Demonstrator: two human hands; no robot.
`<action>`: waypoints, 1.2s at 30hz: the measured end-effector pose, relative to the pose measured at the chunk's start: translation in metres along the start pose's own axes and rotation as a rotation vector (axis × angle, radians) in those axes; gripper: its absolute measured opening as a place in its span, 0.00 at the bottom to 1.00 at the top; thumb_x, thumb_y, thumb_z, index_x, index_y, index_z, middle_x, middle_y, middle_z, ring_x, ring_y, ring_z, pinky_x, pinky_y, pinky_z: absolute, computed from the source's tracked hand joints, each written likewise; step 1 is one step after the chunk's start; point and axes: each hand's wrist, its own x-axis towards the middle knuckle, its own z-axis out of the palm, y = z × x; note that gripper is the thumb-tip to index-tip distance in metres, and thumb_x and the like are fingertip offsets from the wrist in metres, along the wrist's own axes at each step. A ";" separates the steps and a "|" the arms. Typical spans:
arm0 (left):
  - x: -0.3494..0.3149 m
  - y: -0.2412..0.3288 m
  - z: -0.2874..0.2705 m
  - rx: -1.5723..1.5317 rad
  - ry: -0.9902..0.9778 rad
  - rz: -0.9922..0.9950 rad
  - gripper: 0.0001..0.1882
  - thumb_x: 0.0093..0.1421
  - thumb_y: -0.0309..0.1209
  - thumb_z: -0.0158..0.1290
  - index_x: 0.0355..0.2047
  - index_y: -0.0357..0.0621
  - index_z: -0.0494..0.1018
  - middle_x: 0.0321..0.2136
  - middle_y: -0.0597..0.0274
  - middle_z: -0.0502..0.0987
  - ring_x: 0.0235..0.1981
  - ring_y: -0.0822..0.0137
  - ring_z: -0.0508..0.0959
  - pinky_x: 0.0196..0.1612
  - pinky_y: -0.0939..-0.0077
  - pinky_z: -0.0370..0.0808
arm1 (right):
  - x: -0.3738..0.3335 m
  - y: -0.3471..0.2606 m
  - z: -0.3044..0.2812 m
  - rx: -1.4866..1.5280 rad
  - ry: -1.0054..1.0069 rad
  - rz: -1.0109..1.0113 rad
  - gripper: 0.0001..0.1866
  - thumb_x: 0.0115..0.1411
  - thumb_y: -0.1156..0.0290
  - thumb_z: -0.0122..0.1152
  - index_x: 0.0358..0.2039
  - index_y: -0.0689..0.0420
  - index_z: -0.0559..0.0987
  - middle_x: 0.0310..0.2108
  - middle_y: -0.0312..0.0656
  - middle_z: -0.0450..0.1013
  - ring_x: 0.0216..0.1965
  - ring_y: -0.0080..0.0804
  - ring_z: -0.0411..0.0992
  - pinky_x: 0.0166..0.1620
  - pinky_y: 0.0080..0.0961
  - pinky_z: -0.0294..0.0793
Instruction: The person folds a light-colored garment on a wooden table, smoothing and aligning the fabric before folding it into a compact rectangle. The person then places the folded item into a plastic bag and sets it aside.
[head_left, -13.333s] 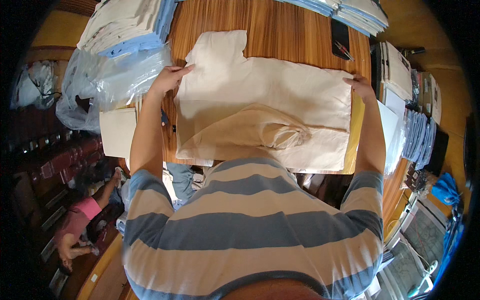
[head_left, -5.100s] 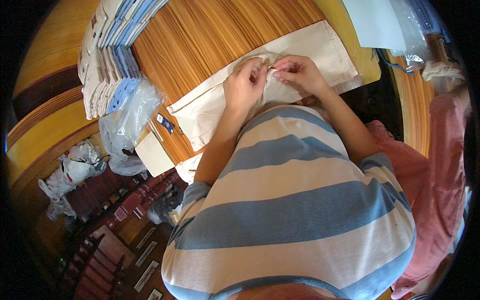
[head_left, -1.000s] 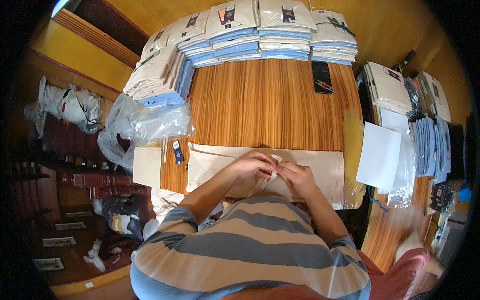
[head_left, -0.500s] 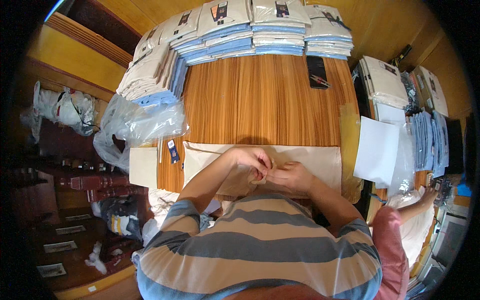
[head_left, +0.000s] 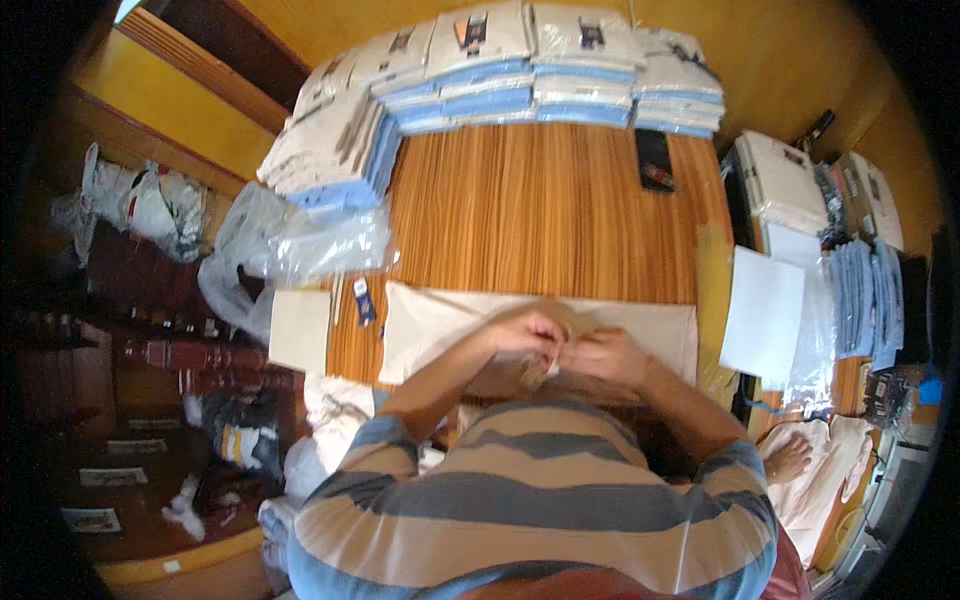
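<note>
A cream folded garment [head_left: 430, 325] lies across the near edge of the table. Over its middle, my left hand [head_left: 528, 333] and my right hand [head_left: 606, 356] come close together, both closed with bent fingers. Between them they pinch a bunched bit of the cream cloth, which hangs toward my striped shirt. Motion blurs the fingertips, and their exact hold on the cloth is partly hidden. A dark tag [head_left: 364, 303] rests just left of the garment, beside a pale card [head_left: 299, 330].
Stacks of bagged cream and blue garments [head_left: 480, 85] line the far edge. A clear plastic bag [head_left: 320, 245] drapes at left. Snips [head_left: 660, 178] lie on a black rectangle at far right. White sheets [head_left: 762, 315] and another person's hand [head_left: 790, 458] are on the right.
The whole view has shifted slightly, with things sitting further right and a little lower. Both hands still pinch the cloth. At right, the other person's arm has drawn back toward the cream cloth.
</note>
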 end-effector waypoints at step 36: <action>-0.016 0.054 0.007 -0.105 0.203 -0.042 0.15 0.68 0.34 0.61 0.50 0.39 0.80 0.34 0.62 0.83 0.33 0.68 0.83 0.37 0.68 0.86 | 0.055 0.014 -0.037 -0.344 -0.008 -0.165 0.15 0.59 0.65 0.59 0.45 0.56 0.81 0.39 0.34 0.74 0.42 0.30 0.72 0.45 0.28 0.70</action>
